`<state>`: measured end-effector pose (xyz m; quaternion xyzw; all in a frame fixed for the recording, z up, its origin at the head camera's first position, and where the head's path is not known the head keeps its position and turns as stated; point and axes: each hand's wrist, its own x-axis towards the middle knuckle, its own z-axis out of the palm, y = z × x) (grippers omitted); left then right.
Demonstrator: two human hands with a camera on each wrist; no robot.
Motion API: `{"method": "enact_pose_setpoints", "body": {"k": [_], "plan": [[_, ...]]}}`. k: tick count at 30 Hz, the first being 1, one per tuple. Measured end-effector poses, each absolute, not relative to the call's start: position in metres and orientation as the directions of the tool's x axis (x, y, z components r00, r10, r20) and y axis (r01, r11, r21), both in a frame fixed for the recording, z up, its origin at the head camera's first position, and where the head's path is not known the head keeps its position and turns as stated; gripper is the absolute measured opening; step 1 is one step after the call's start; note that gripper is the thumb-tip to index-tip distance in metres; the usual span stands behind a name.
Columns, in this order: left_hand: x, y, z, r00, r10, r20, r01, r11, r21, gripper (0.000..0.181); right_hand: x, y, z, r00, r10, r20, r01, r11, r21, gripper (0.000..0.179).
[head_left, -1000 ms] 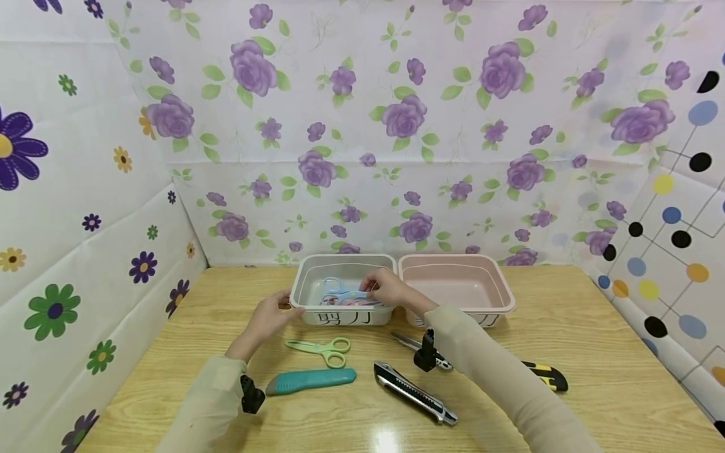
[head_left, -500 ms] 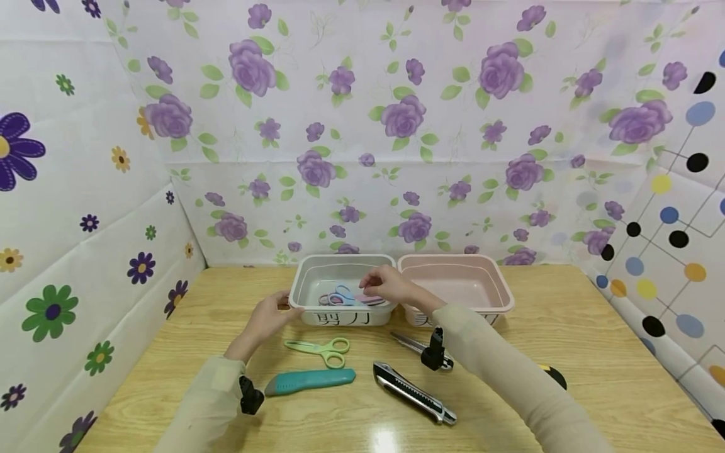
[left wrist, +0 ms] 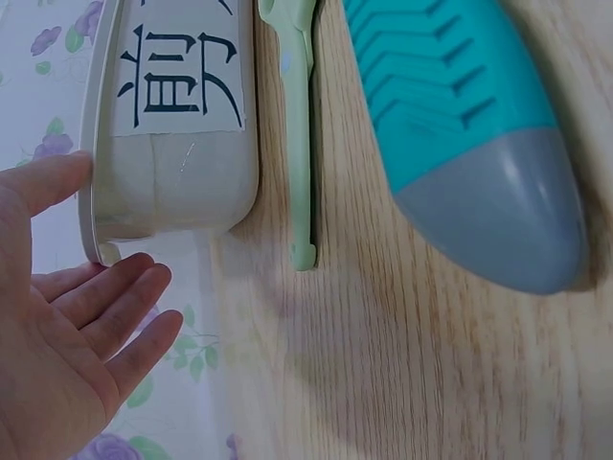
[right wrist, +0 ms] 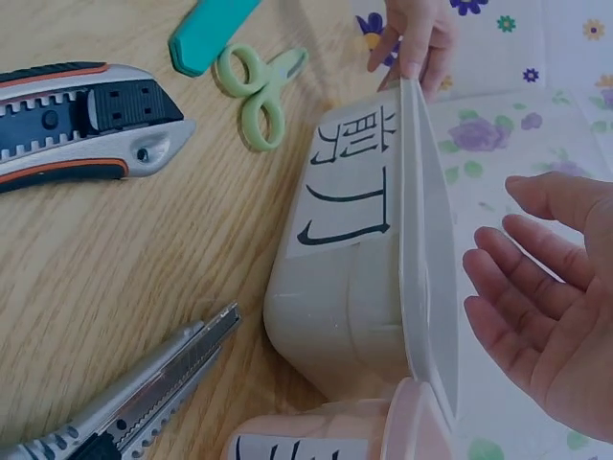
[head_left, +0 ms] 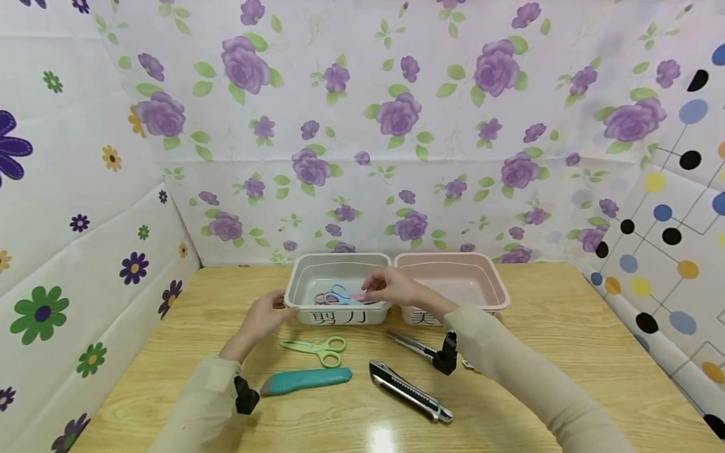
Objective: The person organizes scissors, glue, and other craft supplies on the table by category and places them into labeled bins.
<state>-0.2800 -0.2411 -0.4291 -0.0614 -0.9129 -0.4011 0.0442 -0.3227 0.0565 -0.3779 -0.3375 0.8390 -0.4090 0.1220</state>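
My left hand (head_left: 265, 318) holds the left front corner of a grey plastic basket (head_left: 340, 257), thumb on the rim (left wrist: 88, 206) and fingers at its end wall. Over the right part of this basket hangs my right hand (head_left: 392, 286); its fingers are loosely bent with nothing between them, as the right wrist view shows. Inside the basket lie scissors with light blue handles (head_left: 335, 297) and, partly under them, pink ones (head_left: 358, 296). On the table in front are light green scissors (head_left: 321, 347) and a teal utility knife (head_left: 308, 380).
A pink basket (head_left: 447, 257) stands against the grey one's right side. A black and silver utility knife (head_left: 408, 390) and a slimmer silver cutter (head_left: 412, 344) lie in front of them on the wooden table (head_left: 226, 286). Patterned cloth (head_left: 317, 207) borders the back and sides.
My right hand has let go of the light blue scissors, which have settled lower in the grey basket. The right sleeve now covers the yellow and black knife. My left hand stays put.
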Motion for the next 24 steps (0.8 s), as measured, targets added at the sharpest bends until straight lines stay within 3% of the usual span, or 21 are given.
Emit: {"method": "enact_pose_setpoints", "body": {"k": [24], "plan": [[-0.280,-0.242,-0.429,-0.989,0.074,0.131,0.145,0.688,0.711,0.053,-0.291,0.046,-0.387,-0.684,-0.723,0.098,-0.493,0.359,-0.792,0.023]]}}
